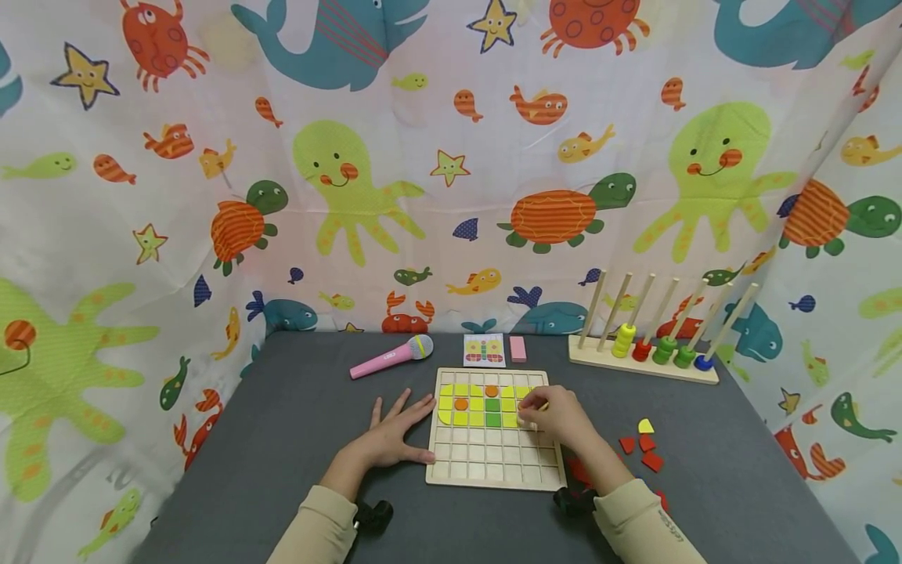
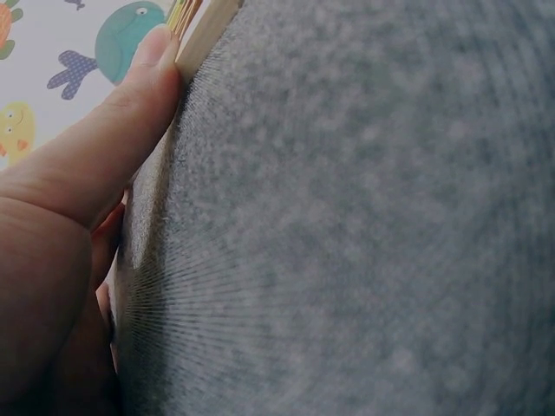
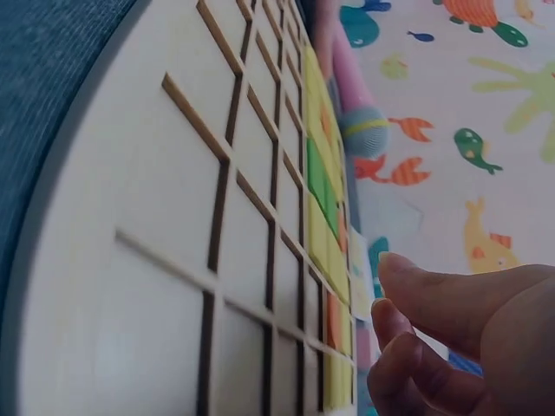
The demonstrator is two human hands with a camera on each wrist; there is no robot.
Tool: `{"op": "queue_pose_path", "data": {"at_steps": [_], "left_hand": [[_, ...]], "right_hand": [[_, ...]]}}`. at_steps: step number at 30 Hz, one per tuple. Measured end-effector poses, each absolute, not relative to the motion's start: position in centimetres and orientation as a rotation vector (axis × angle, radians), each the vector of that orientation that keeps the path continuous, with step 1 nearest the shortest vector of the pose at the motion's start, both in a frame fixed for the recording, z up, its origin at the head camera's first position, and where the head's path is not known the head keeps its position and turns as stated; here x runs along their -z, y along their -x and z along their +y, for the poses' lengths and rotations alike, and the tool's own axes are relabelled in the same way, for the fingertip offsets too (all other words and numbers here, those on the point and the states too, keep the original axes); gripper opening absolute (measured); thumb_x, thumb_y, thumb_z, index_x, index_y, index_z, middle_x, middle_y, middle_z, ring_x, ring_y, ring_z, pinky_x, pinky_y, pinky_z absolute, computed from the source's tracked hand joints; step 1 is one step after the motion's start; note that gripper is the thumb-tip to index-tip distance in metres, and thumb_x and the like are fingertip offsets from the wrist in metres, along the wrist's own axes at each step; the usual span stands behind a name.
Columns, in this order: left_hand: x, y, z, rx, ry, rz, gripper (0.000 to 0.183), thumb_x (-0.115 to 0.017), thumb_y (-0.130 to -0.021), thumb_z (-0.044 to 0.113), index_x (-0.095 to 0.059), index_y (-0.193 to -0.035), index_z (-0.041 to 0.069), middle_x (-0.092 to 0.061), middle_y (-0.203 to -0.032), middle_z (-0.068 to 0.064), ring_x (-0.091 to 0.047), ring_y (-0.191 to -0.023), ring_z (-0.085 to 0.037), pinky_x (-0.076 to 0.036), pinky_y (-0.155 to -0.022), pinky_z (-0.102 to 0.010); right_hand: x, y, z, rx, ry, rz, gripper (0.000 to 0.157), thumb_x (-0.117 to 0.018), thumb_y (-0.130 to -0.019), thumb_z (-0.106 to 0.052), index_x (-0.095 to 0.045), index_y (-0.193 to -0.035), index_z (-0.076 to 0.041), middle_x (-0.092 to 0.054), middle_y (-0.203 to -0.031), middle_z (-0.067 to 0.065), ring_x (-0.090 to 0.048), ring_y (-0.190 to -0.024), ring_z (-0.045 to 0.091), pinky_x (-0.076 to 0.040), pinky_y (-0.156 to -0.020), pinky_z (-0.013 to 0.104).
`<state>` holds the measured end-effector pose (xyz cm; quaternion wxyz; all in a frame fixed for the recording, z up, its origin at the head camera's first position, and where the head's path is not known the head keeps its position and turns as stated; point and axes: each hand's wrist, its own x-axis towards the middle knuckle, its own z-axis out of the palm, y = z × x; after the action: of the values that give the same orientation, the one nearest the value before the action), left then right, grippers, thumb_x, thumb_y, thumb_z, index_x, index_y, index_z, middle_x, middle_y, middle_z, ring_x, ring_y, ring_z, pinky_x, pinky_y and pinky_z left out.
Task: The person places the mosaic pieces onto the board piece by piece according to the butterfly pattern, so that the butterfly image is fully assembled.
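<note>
A wooden grid board [image 1: 465, 474] lies flat on the table. Yellow tiles [image 1: 460, 418], green tiles [image 1: 492, 413] and orange round pieces [image 1: 461, 404] fill part of its upper rows. My left hand [image 1: 386, 440], fingers spread, rests at the board's left edge, and the thumb [image 2: 130, 121] touches the rim. Over the board's right side, my right hand [image 1: 560, 417] pinches a small yellow tile [image 1: 544, 406], mostly hidden by the fingers. Thumb and forefinger come together in the right wrist view.
Several red pieces [image 1: 652, 462] and a yellow piece [image 1: 645, 426] lie right of the board. Behind it are a pattern card [image 1: 484, 350], a pink block [image 1: 517, 349] and a pink toy microphone [image 1: 384, 362]. A peg stand [image 1: 588, 352] with coloured rings stands at the back right.
</note>
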<state>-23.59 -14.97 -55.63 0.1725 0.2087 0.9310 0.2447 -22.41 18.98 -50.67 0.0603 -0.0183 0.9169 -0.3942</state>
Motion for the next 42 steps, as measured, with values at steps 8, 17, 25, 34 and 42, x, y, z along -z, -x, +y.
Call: {"op": "queue_pose_path", "data": {"at_steps": [8,17,25,34,42], "left_hand": [[55.3,23.5,-15.0,-0.710,-0.604,2.646,0.108,-0.074,-0.073,0.071,-0.023,-0.161,0.035,-0.019,-0.169,0.012,0.006,-0.158,-0.030,0.021,-0.114,-0.068],[55.6,23.5,-15.1,-0.702,-0.597,2.653,0.108,-0.074,-0.073,0.071,-0.023,-0.161,0.035,-0.019,-0.169,0.012,0.005,-0.158,-0.030,0.020,-0.115,-0.068],[55.8,23.6,-15.0,-0.713,-0.619,2.647,0.109,-0.073,-0.074,0.072,-0.022,-0.162,0.032,-0.019,-0.169,0.009,0.005,-0.158,-0.033,0.020,-0.114,-0.068],[55.9,23.6,-14.9,-0.697,-0.621,2.651,0.109,-0.073,-0.074,0.073,-0.022,-0.162,0.033,-0.018,-0.169,0.010,0.005,-0.158,-0.032,0.020,-0.114,-0.068],[55.8,23.6,-14.9,-0.675,-0.617,2.663,0.108,-0.073,-0.074,0.072,-0.022,-0.161,0.036,-0.018,-0.168,0.013,0.006,-0.158,-0.030,0.019,-0.114,-0.069]], "right_hand": [[49.6,21.1,22.3,1.157,0.029,2.836,0.010,-0.077,-0.090,-0.018,-0.075,-0.097,-0.011,-0.069,-0.085,0.002,-0.059,-0.077,0.018,-0.050,-0.062,0.029],[50.2,19.8,25.7,1.087,-0.029,2.849,0.015,-0.078,-0.089,-0.021,-0.076,-0.100,-0.011,-0.070,-0.087,0.002,-0.058,-0.077,0.018,-0.050,-0.064,0.029],[50.5,18.1,27.6,1.086,0.010,2.814,0.016,-0.078,-0.089,-0.019,-0.075,-0.101,-0.008,-0.069,-0.085,0.000,-0.058,-0.074,0.016,-0.051,-0.063,0.030],[51.4,16.3,28.4,1.051,0.010,2.762,0.014,-0.079,-0.088,-0.018,-0.077,-0.099,-0.009,-0.071,-0.083,-0.002,-0.059,-0.071,0.014,-0.051,-0.064,0.030],[52.0,16.1,29.3,0.949,-0.023,2.830,0.020,-0.082,-0.084,-0.022,-0.079,-0.101,-0.011,-0.074,-0.092,0.001,-0.060,-0.073,0.013,-0.052,-0.065,0.032]]}}
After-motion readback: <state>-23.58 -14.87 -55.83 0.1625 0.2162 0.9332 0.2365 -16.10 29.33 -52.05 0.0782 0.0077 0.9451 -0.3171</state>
